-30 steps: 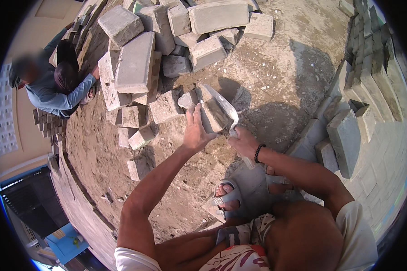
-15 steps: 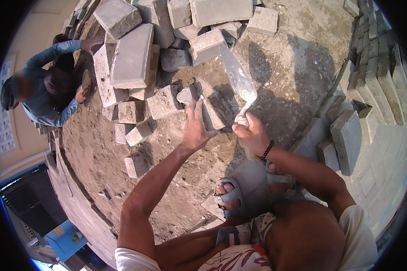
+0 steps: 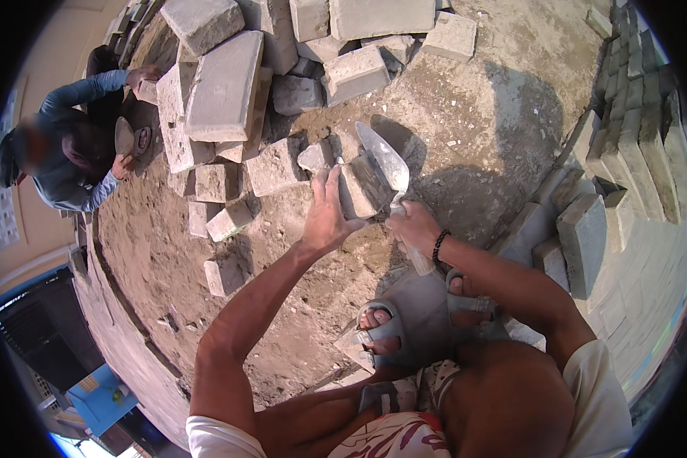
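Note:
In my right hand (image 3: pixel 414 229) is a trowel (image 3: pixel 388 162), its fingers wrapped round the handle. The pale, dusty blade points up and left, just over the right edge of a small concrete block (image 3: pixel 365 187). My left hand (image 3: pixel 328 217) bears on that block's left side, fingers long against it and thumb round the near end. The block's underside is hidden. Touching or close to my left fingertips is a small broken lump (image 3: pixel 316 156), beside a rough block piece (image 3: pixel 276 166).
Loose concrete blocks (image 3: pixel 223 88) are heaped at the far left and middle. Stacked blocks (image 3: pixel 630 145) line the right side. At left a co-worker (image 3: pixel 76 145) crouches with a trowel-like tool. My sandalled feet (image 3: pixel 382 324) stand near, on a slab. A single block piece (image 3: pixel 224 276) lies on the dirt.
The trowel has come down and left, its blade now nearer the small block's right edge. My left hand stays by the block. The co-worker's upper hand now has a small block piece.

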`<state>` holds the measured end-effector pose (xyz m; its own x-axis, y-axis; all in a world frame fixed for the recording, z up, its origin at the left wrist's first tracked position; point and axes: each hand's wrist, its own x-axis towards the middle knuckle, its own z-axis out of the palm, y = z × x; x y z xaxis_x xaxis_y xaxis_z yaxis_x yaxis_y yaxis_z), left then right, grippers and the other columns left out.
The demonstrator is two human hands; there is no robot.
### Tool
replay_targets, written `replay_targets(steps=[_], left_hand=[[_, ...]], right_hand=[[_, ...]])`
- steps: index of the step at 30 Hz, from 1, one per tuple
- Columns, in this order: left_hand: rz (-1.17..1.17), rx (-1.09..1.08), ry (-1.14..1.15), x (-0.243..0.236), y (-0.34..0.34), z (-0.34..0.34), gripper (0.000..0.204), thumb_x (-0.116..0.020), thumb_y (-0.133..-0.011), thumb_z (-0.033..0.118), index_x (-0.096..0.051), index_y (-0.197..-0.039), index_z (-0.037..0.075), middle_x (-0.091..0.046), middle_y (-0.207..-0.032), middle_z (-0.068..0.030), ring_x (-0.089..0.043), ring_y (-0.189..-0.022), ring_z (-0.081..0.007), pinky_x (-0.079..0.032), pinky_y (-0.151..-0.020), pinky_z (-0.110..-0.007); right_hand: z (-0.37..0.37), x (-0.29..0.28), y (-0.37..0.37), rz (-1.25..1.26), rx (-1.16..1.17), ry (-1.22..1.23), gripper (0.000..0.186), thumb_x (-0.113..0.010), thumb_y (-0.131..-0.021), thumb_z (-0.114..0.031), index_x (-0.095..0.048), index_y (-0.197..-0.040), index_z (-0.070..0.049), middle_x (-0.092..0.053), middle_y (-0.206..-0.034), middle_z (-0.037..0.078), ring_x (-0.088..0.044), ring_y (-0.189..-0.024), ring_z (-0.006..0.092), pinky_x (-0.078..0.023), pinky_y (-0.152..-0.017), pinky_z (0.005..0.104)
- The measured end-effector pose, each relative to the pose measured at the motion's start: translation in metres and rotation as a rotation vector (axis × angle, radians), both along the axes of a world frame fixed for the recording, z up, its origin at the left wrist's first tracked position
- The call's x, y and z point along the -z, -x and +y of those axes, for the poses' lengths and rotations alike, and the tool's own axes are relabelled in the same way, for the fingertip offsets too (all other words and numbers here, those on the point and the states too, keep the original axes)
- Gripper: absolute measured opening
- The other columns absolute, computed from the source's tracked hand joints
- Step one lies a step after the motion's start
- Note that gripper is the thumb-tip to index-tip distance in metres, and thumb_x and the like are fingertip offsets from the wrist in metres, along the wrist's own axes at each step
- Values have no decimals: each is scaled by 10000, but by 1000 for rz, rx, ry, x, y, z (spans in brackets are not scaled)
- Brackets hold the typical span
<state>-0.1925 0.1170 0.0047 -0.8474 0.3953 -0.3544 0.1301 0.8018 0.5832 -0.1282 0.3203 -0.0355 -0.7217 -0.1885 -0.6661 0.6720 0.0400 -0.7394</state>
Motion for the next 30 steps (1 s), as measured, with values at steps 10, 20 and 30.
replay_targets(steps=[10, 20, 30], left_hand=[[19, 12, 7, 2, -2, -7, 1231, -914, -631, 212, -87, -1522, 18, -170, -1493, -302, -336, -1349, -497, -408, -1095, -481], [46, 14, 45, 6, -6, -15, 1217, -898, -652, 226, -77, -1526, 19, -163, -1508, -330, -286, -1393, -491, -379, -1117, -480], [28, -18, 21, 12, -8, -20, 1220, -897, -655, 244, -76, -1531, 27, -133, -1534, -326, -250, -1422, -474, -364, -1134, -477]], right_hand=[[8, -11, 11, -199, 36, 72, 349, -664, -844, -236, -538, -973, 64, -605, -748, 110, -597, -611, 149, -513, -592, 327], [-16, -46, -51, 164, 201, 64, 289, -647, -878, -179, -522, -1015, 44, -627, -763, 122, -600, -692, 172, -489, -658, 369], [-19, -16, -40, -206, 167, 14, 218, -624, -912, -148, -507, -1014, 5, -591, -728, 97, -596, -608, 176, -469, -560, 345]])
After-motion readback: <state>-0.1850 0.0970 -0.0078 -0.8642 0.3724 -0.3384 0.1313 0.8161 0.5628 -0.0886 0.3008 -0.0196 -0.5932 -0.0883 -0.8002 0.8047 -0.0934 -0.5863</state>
